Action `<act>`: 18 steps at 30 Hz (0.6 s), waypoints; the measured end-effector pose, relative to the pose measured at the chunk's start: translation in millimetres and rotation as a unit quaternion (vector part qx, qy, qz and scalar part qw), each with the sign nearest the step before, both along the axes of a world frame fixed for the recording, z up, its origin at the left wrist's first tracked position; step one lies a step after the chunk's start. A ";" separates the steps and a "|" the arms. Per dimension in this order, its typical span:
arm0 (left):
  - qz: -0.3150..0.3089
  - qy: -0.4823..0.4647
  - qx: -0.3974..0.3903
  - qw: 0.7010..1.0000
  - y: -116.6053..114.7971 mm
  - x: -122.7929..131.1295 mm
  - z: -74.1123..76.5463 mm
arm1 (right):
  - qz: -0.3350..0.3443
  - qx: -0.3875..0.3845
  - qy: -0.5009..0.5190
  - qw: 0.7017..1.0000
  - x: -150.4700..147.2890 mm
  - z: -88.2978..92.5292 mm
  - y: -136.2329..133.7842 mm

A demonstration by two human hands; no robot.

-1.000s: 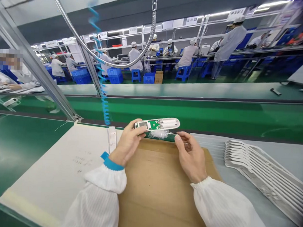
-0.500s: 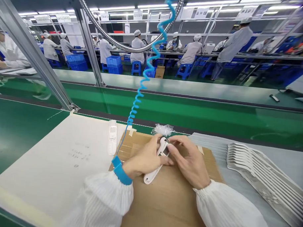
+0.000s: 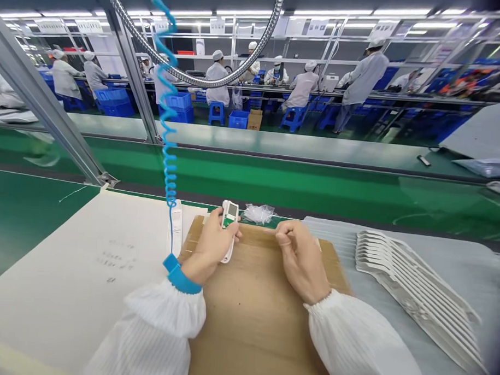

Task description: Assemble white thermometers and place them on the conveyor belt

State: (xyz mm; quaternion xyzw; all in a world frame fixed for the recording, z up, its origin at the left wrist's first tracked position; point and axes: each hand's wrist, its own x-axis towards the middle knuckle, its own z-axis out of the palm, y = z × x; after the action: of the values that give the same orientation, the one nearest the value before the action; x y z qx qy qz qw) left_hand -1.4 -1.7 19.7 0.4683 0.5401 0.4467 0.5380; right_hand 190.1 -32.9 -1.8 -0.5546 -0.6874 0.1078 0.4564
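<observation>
You're gripping the open handset (image 3: 229, 222) in your left hand (image 3: 210, 249), fingers wrapped round it, over the cardboard (image 3: 254, 308). Your right hand (image 3: 299, 255) is resting just beside, fingers pinched together, on what I can't tell. Any fitting looks to need steady aim.

Over the flat brown cardboard sheet (image 3: 253, 319), a slim white plastic remote shell (image 3: 230, 211) shows a green circuit board (image 3: 226, 222). At the cardboard's left edge, a bright blue wrist strap (image 3: 180, 272) and blue coiled cord (image 3: 168, 152); beyond the cardboard, a glossy green conveyor belt (image 3: 315, 187); to its right, stacked white plastic shells (image 3: 414, 281)
</observation>
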 end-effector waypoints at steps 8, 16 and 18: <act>0.020 -0.077 -0.041 0.996 -3.3 -2.3 18.3 | -0.100 -0.147 -0.183 0.967 -5.4 12.2 73.5; 0.034 -0.105 -0.080 0.991 -3.4 -8.0 19.8 | -0.182 -0.165 -0.240 0.939 81.8 44.9 30.1; 0.032 -0.115 -0.090 0.989 -6.0 -7.5 24.4 | -0.256 -0.178 -0.246 0.918 132.0 60.3 14.7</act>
State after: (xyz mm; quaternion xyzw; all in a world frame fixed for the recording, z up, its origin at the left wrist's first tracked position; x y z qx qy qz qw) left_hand -8.9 -7.7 44.0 0.3463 0.5274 0.4640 0.6218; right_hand 322.1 -18.2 58.5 -0.7929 -0.5818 -0.0325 0.1783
